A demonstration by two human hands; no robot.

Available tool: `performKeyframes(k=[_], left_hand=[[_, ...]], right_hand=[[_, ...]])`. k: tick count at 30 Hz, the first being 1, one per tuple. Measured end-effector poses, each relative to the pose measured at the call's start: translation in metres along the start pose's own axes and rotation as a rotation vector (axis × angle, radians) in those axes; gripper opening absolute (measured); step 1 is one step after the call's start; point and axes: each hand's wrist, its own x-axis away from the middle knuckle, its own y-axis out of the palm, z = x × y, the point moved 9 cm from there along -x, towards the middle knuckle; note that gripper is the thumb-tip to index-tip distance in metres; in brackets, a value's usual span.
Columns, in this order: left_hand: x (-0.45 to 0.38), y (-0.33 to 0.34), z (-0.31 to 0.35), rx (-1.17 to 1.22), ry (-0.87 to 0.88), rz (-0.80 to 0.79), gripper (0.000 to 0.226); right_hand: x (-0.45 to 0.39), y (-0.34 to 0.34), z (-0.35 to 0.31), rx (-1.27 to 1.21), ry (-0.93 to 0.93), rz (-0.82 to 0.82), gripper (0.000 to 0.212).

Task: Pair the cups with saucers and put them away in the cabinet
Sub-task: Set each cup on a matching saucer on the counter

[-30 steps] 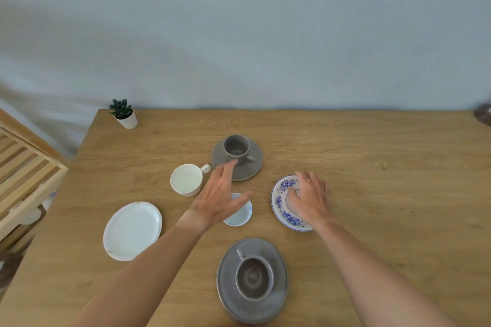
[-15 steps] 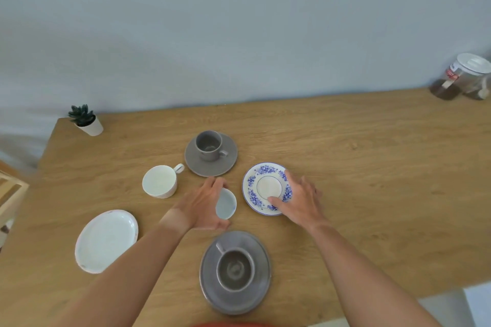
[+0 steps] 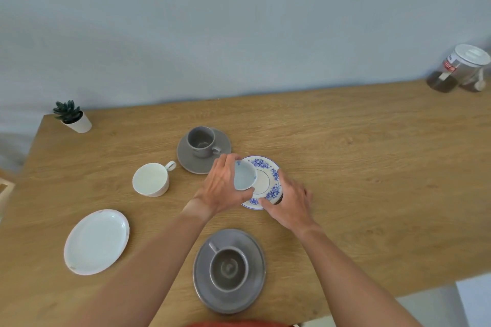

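My left hand [image 3: 221, 186] grips a small blue-patterned cup [image 3: 244, 176] and holds it tilted over the left part of the blue-flowered saucer [image 3: 268, 167]. My right hand [image 3: 291, 200] holds that saucer at its near right rim on the table. A grey cup [image 3: 200, 141] stands on a grey saucer [image 3: 225, 142] behind them. Nearest to me, a second grey cup [image 3: 229, 268] sits on a larger grey saucer [image 3: 252, 249]. A white cup [image 3: 151, 179] stands alone at the left, with a white saucer [image 3: 97, 241] lying nearer to me.
A small potted plant [image 3: 71, 117] stands at the wooden table's [image 3: 372, 167] far left corner. Clear jars with white lids [image 3: 462, 69] stand at the far right. A wooden frame edge [image 3: 5, 188] shows at the left border.
My left hand has lifted the small cup off the table and carried it right, over the flowered saucer. My right hand has shifted to the saucer's near right rim.
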Motion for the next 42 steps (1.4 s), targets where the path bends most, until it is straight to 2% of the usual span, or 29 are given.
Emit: performKeyframes(k=[6,10,19,22,27,30,34,38,42], left_hand=[[-0.008,0.028,0.016,-0.050,0.055,-0.074,0.082],[-0.014,0.040,0.021,-0.038,0.028,-0.120,0.085],[-0.008,0.035,0.019,-0.093,0.034,-0.113,0.093],[0.007,0.012,0.010,-0.102,0.042,-0.028,0.082],[0.042,-0.031,-0.017,-0.131,0.085,0.048,0.057],[0.069,-0.051,-0.040,-0.117,0.061,0.071,0.038],[0.112,-0.070,-0.068,-0.134,-0.004,0.071,0.031],[0.164,-0.089,-0.105,-0.199,-0.100,0.098,0.029],[0.211,-0.104,-0.143,-0.291,-0.264,0.178,0.040]], right_hand=[[0.002,0.001,0.001,-0.021,0.035,-0.007,0.091],[0.004,-0.001,-0.001,-0.040,0.049,0.007,0.091],[0.004,-0.001,-0.003,0.000,0.007,-0.037,0.086],[0.003,-0.017,-0.004,-0.004,-0.010,0.010,0.079],[0.001,-0.052,-0.034,-0.003,-0.127,0.259,0.068],[0.002,-0.047,-0.071,-0.056,-0.226,0.280,0.061],[0.011,-0.026,-0.139,-0.071,-0.411,0.244,0.051],[0.024,0.008,-0.211,-0.064,-0.570,0.130,0.048],[0.018,0.057,-0.253,0.033,-0.448,-0.118,0.068]])
